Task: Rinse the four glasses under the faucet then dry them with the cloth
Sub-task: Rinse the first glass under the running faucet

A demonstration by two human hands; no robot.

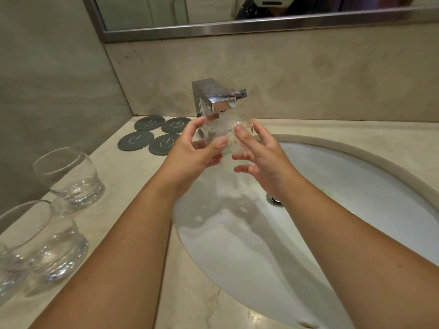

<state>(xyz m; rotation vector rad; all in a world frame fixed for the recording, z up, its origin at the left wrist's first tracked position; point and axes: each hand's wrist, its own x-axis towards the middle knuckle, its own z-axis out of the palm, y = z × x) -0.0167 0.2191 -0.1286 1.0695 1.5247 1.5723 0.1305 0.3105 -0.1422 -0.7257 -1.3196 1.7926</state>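
Note:
A clear glass is held under the chrome faucet, and water runs over it into the white sink. My left hand grips its left side, thumb and fingers around the wall. My right hand touches its right side with the thumb and fingertips, the other fingers spread. Two more clear glasses stand upright on the counter at the left, one farther and one nearer. Part of a third shows at the left edge. No cloth is in view.
Several dark round coasters lie on the beige stone counter left of the faucet. The drain sits in the basin below my right wrist. A framed mirror hangs on the wall above.

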